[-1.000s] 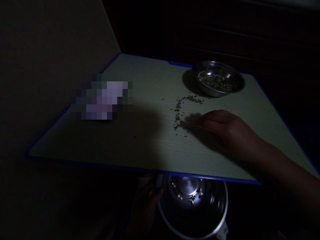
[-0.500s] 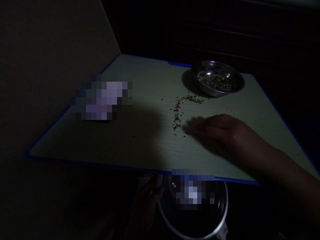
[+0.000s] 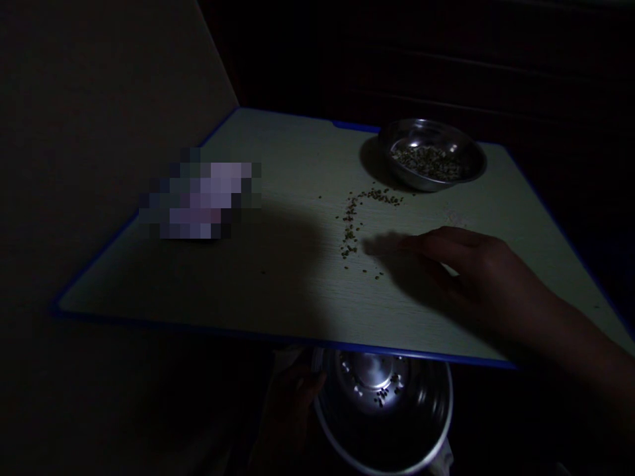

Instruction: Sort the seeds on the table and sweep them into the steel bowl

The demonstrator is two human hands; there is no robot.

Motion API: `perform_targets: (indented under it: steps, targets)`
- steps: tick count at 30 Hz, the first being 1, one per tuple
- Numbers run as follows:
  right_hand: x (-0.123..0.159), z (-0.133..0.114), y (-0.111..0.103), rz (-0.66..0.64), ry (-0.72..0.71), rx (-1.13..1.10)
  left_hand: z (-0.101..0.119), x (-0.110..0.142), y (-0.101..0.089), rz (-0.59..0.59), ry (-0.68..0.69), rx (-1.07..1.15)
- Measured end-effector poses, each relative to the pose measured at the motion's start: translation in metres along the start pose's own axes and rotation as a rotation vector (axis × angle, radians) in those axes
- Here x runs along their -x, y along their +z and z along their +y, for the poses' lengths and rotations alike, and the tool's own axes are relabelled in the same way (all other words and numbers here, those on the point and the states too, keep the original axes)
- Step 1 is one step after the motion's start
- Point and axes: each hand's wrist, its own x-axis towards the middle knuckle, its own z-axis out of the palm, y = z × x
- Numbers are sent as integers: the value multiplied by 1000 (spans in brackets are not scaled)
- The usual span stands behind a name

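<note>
My right hand hovers low over the table, just right of a curved trail of small dark seeds. Its fingertips come together in a pinch, and whatever may be between them is too small to make out. Below the table's near edge, my left hand grips the left rim of a large metal bowl. Several seeds lie on that bowl's shiny bottom. Farther back on the table stands a smaller metal bowl holding many seeds or seed bits.
The pale tabletop has a blue edge. On its left lies a light, pixelated object of unclear kind. A faint patch of pale crumbs is near the small bowl. A wall borders the left side; the room is dark.
My right hand has shifted slightly right, away from the trail, and a gap now shows between thumb and finger. Another seed shows by its fingertips. My left hand stays at the large bowl's rim.
</note>
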Motion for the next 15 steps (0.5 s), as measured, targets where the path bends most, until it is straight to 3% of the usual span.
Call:
perform_targets:
  steps: [9, 15]
  targets:
    - [-15, -2, 6, -11, 44, -261, 13, 4, 3, -69, 88, 23]
    - [-18, 1, 13, -13, 56, -283, 18, 4, 4, -4, 64, 45]
